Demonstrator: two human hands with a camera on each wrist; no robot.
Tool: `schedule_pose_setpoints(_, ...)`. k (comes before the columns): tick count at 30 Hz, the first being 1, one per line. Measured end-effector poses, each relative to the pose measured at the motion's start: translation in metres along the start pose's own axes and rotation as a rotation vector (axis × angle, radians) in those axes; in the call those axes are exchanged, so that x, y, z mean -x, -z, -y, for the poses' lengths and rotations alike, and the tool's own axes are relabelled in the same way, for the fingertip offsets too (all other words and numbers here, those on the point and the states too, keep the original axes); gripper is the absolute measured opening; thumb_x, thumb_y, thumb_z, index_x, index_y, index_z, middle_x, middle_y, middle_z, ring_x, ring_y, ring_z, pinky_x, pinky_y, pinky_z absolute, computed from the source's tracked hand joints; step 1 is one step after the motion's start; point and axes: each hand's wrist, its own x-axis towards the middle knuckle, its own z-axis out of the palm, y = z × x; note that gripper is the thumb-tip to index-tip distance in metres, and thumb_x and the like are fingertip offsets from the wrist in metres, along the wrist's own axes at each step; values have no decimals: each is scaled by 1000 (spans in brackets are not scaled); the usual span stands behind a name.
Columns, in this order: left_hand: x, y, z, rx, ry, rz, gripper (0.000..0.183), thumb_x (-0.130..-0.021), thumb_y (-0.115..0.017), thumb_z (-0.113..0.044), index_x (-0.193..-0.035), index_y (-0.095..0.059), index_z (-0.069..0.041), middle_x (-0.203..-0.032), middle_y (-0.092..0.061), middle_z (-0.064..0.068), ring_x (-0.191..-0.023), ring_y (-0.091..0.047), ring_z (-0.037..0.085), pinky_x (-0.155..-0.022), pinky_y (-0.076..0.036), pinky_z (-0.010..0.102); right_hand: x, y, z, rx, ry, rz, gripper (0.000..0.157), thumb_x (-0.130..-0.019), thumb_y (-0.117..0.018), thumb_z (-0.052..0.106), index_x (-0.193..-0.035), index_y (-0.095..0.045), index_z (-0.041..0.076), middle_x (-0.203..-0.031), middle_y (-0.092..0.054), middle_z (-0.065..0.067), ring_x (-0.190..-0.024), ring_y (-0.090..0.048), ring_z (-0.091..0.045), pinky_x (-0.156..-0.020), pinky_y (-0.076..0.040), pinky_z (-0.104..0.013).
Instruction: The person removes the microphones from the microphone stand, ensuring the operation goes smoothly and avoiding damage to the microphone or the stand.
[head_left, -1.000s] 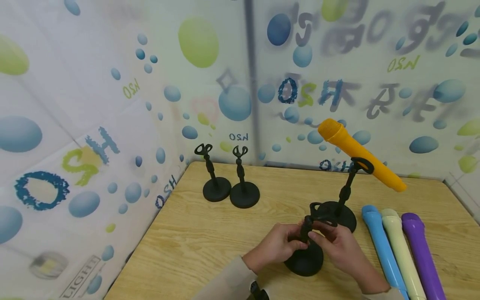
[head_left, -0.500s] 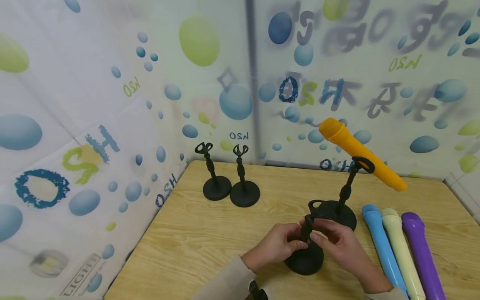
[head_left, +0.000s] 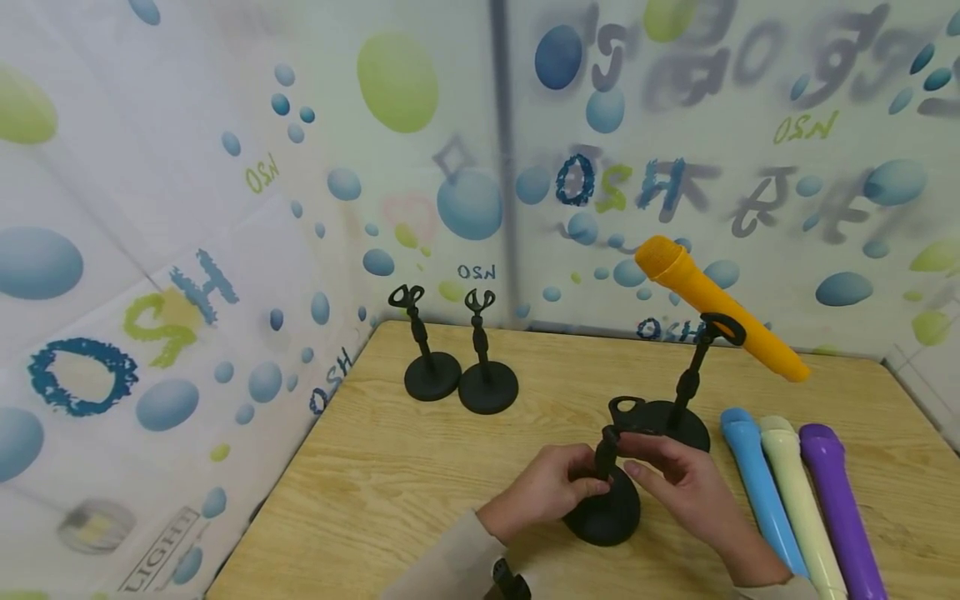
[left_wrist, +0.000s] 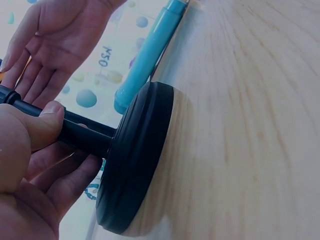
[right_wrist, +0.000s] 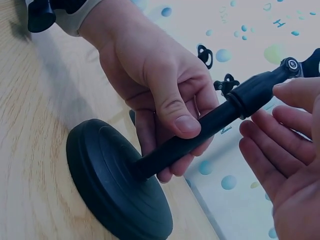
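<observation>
A black microphone stand [head_left: 604,515] with a round base is at the table's near side, its base on the wood in the left wrist view. My left hand [head_left: 542,487] grips its pole [right_wrist: 192,140], with the thumb in front and the fingers curled behind. My right hand [head_left: 686,487] is beside the upper part of the stand, its thumb apart from the pole. The right wrist view shows its loosely bent fingers [right_wrist: 280,145] near the collar; whether any fingertip touches is unclear. The right hand partly hides the stand's clip [head_left: 627,408] in the head view.
Behind stands another black stand [head_left: 686,387] holding a tilted orange microphone [head_left: 720,308]. Blue [head_left: 761,483], cream [head_left: 802,500] and purple [head_left: 840,500] microphones lie at the right. Two bare stands [head_left: 432,375] [head_left: 487,386] are at the back left. Patterned fabric walls enclose the table.
My right thumb has come away from the pole and the right fingers have loosened. The clip has turned slightly. My left hand keeps its grip on the stand.
</observation>
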Motion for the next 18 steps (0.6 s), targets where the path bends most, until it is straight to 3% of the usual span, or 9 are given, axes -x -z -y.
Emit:
schedule_pose_setpoints(5,3,6,3,-11,-1,-24,15,-102,-76,-15,-114,-77,-7,-110,-83,0,-103,-72,-3,-94,-57,17,-4,-2,1,9,8,10,33,-103,-68,-2,-136,-70,2,-128,-76,16,-116,-70,5,-95,-57,-14)
schedule_pose_setpoints(12,8,14,6,-23,15,-56,13,-102,-76,-14,-114,-77,-8,-107,-82,0,-102,-73,-3,-92,-58,18,-11,-6,4,37,-19,40,32,-106,-67,5,-138,-69,2,-133,-77,-14,-118,-69,4,-96,-58,-17)
schedule_pose_setpoints(18,12,19,11,-2,25,-91,13,-102,-76,-13,-113,-77,-7,-107,-83,2,-102,-74,0,-92,-58,19,-15,-11,5,17,-9,56,30,-106,-66,4,-137,-68,0,-132,-76,-19,-119,-69,5,-96,-58,-18)
